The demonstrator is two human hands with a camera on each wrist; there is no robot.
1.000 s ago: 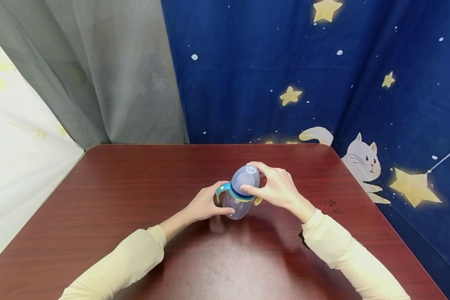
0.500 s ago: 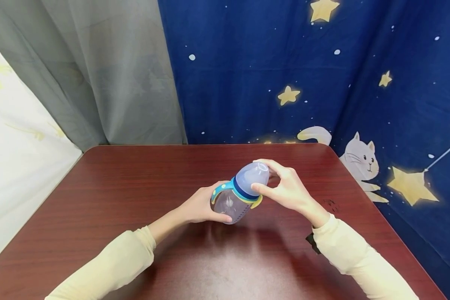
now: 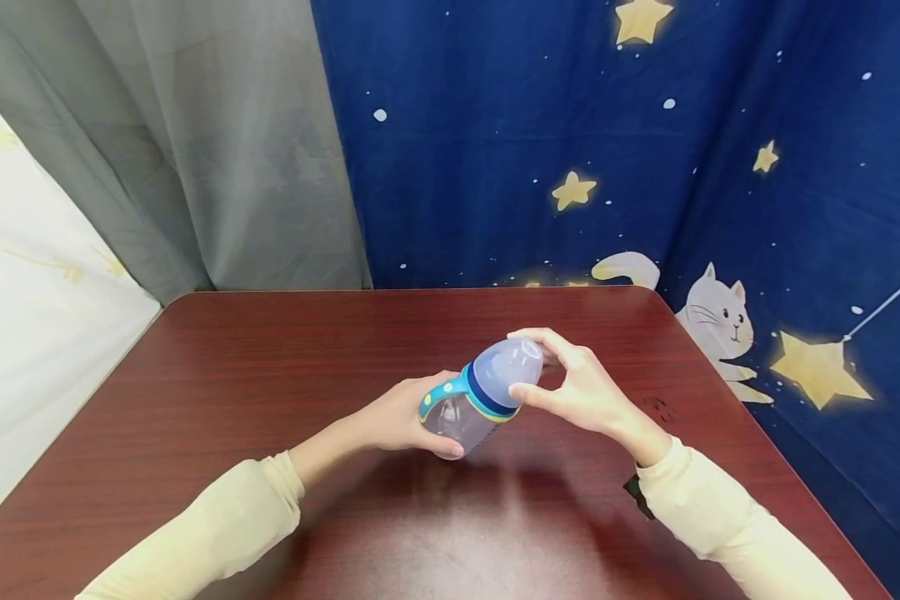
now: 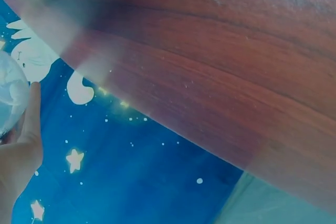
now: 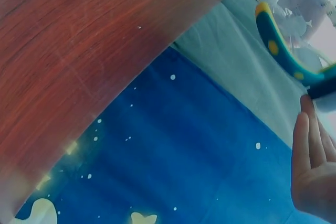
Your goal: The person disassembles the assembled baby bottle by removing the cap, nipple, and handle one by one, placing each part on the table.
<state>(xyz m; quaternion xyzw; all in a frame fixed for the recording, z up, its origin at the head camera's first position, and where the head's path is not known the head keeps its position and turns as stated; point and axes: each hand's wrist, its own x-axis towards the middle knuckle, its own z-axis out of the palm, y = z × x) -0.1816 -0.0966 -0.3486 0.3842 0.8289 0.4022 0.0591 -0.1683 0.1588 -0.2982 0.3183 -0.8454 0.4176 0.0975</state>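
Note:
A clear baby bottle (image 3: 459, 423) is held tilted in the head view, its domed translucent cap (image 3: 504, 371) leaning to the right. Blue and yellow trim rings its neck, and a dotted blue handle (image 3: 444, 392) stands out on the left side. My left hand (image 3: 401, 417) grips the bottle's body, thumb across the near side near the base. Around the cap, my right hand (image 3: 581, 387) has its thumb in front and fingers behind. The right wrist view catches the handle (image 5: 281, 51) and measuring marks on the body. Only the rounded base (image 4: 11, 93) shows in the left wrist view.
The dark red wooden table (image 3: 270, 358) spreads under both arms. Beyond its far edge hang a grey curtain (image 3: 262, 167) and a blue starry curtain (image 3: 480, 167). A small dark object (image 3: 637, 497) sits by the right cuff, partly hidden.
The bottle has tipped from nearly upright to a clear lean, cap end to the right. My right hand has moved right with the cap, and my left hand slightly left and toward me.

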